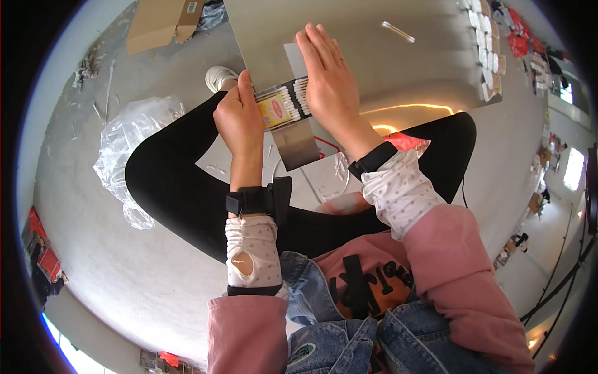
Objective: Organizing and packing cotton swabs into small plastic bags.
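Note:
Between my hands, over the near corner of a metal table, lies a flat pack of cotton swabs (301, 93) with a yellow label (275, 110) and white tips showing in rows. My left hand (242, 117) grips the pack's left end, thumb pointing up along it. Against its right end rests the side of my right hand (331, 84), fingers stretched out straight and close together. That palm hides part of the pack. A couple of loose cotton swabs (398, 32) lie farther off on the metal tabletop (349, 22).
Stacked white packs (486, 47) line the table's far right edge. A glowing orange strip (411, 107) shows along the table's near edge. On the floor left are a clear plastic bag (134, 140) and a cardboard box (159, 25). Fallen swabs (216, 169) lie between my legs.

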`<state>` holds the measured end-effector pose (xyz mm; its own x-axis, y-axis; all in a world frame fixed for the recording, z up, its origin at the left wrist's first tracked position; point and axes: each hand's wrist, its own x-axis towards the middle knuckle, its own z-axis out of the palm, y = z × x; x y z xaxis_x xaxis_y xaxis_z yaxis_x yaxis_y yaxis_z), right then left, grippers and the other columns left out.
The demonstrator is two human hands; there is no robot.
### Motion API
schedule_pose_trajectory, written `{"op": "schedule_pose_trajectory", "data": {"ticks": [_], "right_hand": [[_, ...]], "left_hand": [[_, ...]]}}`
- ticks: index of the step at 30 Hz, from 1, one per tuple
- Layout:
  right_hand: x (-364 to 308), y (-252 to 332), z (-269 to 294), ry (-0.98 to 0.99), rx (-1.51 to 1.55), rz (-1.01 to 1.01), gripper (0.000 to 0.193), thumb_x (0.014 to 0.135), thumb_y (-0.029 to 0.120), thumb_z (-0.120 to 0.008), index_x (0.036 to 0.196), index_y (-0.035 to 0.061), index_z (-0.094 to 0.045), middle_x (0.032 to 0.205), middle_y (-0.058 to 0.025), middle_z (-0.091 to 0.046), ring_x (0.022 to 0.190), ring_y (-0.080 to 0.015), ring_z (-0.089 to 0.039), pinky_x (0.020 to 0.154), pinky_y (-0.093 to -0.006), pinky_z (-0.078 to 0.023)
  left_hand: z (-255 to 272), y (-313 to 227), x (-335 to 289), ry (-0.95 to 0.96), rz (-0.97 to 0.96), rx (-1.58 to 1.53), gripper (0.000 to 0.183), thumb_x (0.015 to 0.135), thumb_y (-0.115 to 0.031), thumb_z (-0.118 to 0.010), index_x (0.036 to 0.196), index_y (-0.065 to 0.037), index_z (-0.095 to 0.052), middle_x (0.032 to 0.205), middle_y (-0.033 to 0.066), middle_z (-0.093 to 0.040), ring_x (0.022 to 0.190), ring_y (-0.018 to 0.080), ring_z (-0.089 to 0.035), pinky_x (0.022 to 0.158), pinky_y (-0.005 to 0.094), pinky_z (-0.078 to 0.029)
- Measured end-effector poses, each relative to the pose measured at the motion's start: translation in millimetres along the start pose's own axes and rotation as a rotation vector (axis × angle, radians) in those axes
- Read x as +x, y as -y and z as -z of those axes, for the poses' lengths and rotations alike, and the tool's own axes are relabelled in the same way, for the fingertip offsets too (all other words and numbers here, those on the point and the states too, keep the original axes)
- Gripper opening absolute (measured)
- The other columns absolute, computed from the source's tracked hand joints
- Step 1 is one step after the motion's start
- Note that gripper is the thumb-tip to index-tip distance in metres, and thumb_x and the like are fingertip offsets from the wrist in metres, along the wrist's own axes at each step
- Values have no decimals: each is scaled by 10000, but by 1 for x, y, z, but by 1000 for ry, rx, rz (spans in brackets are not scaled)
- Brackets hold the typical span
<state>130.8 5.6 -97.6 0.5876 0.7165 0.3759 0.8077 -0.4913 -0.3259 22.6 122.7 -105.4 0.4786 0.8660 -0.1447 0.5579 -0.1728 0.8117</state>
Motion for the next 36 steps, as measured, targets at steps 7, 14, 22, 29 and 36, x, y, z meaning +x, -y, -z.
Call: {"op": "schedule_pose_trajectory", "data": {"ticks": [7, 14, 22, 29, 36], "right_hand": [[4, 14, -4, 26, -9, 24, 537, 872, 0, -529, 1405, -33, -474, 1485, -193, -479, 1411, -345, -428, 1170, -461, -359], [3, 20, -6, 28, 76, 15, 519, 894, -13, -502, 1411, -27, -470, 1490, -198, -469, 1411, -358, -425, 1168, -467, -360], [5, 23, -6, 16, 119, 2, 512, 907, -24, -485, 1418, -19, -455, 1480, -193, -473, 1398, -383, -430, 1153, -462, -382], [7, 36, -7, 42, 211, -15, 578, 856, -46, -538, 1426, -10, -444, 1481, -183, -467, 1393, -376, -437, 1145, -448, -392], [6, 50, -16, -25, 507, -34, 522, 886, -21, -557, 1402, 28, -491, 1444, -161, -512, 1352, -360, -484, 1074, -417, -464]], "left_hand": [[-3, 1, -1, 30, 13, -111, 518, 1024, -358, -598, 737, 70, -652, 552, 194, -487, 513, 227, -324, 496, 392, -363], [0, -2, -3, -35, -87, -78, 494, 1018, -357, -606, 743, 48, -674, 561, 205, -520, 471, 268, -376, 481, 389, -382], [0, -6, -3, -80, -154, 59, 469, 1004, -323, -621, 679, 12, -662, 569, 201, -554, 468, 359, -496, 467, 420, -407], [2, -8, -5, -100, -180, 78, 474, 1005, -319, -613, 661, 6, -647, 567, 198, -553, 465, 358, -493, 461, 419, -406], [3, -11, -6, -40, -151, 130, 484, 1012, -333, -599, 661, -4, -651, 558, 190, -555, 457, 350, -489, 455, 414, -404]]}}
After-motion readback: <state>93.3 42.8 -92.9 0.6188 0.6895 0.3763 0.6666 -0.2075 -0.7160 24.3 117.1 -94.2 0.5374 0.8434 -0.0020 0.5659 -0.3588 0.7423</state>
